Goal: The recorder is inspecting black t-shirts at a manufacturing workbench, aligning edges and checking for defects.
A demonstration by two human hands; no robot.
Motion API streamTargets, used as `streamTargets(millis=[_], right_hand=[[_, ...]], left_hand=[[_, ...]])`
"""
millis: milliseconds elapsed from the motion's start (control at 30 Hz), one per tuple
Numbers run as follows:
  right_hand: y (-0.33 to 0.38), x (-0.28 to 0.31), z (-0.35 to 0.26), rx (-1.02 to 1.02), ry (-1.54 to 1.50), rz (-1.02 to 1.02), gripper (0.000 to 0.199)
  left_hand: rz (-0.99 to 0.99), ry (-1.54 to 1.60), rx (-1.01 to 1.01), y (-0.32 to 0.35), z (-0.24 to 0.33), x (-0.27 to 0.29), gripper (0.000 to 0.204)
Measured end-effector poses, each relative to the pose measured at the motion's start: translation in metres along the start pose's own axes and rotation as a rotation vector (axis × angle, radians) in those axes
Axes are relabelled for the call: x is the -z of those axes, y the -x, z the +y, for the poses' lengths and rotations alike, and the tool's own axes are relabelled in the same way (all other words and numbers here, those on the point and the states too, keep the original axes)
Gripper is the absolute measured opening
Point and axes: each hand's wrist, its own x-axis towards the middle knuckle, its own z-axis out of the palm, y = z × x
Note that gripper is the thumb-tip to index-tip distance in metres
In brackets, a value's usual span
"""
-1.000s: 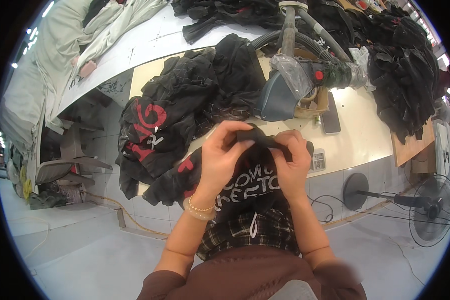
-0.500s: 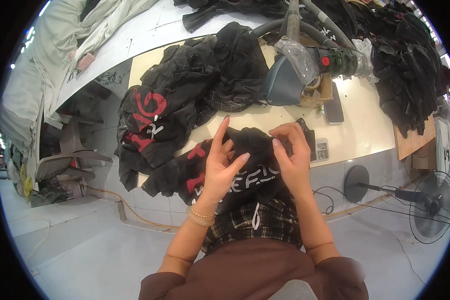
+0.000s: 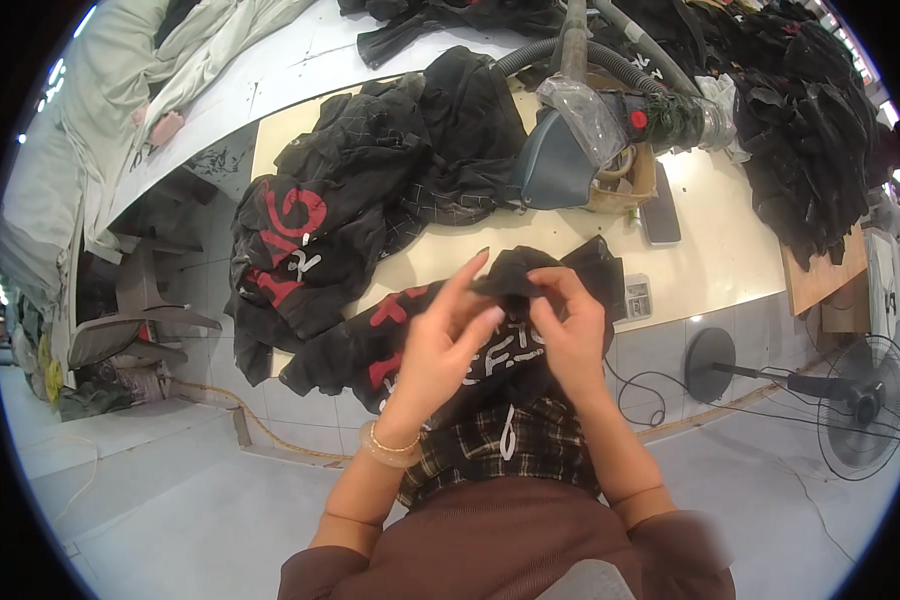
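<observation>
A black garment with red and white lettering (image 3: 390, 355) lies over the table's near edge and my lap. At its upper part, my right hand (image 3: 573, 335) pinches a raised fold of the black cloth between thumb and bent fingers. Just left of that fold is my left hand (image 3: 445, 340), its index finger stretched out and its thumb apart from it; the cloth touches the inner side of its fingers. Its other fingers are partly hidden. Bracelets (image 3: 392, 450) circle my left wrist.
A heap of black garments (image 3: 355, 190) covers the table's left part. Ahead stand a blue-grey machine head with hoses (image 3: 558, 165), a cardboard box (image 3: 630, 190), a dark phone-like slab (image 3: 660, 215) and a small clear case (image 3: 636, 298). A fan (image 3: 863, 405) is at the right.
My right hand has moved slightly left and lifted a fold of the black cloth. My left hand has tilted to the right, its index finger now leaning over toward the fold.
</observation>
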Motion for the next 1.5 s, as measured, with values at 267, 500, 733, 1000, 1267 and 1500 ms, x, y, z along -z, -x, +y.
streamTargets(millis=[267, 500, 733, 1000, 1267, 1500], right_hand=[[-0.014, 0.025, -0.013, -0.53, -0.719, -0.257, 0.017], [-0.018, 0.028, -0.016, -0.543, -0.634, -0.26, 0.015], [-0.03, 0.036, -0.012, -0.691, -0.944, -0.325, 0.02], [-0.038, 0.041, 0.002, -0.754, -1.268, -0.347, 0.035], [-0.042, 0.045, 0.002, -0.624, -1.042, -0.345, 0.025], [-0.039, 0.033, -0.02, 0.032, -0.142, -0.176, 0.022]], left_hand=[[0.033, -0.664, -0.466, -0.018, 0.026, 0.007, 0.046], [0.011, -0.457, -0.245, -0.015, 0.02, -0.002, 0.034], [-0.034, -0.305, 0.0, -0.023, 0.016, 0.01, 0.015], [-0.212, -0.021, -0.11, -0.029, 0.023, 0.017, 0.024], [-0.18, -0.481, -0.351, -0.039, 0.024, 0.018, 0.02], [-0.105, -0.297, -0.081, -0.038, 0.016, 0.006, 0.018]])
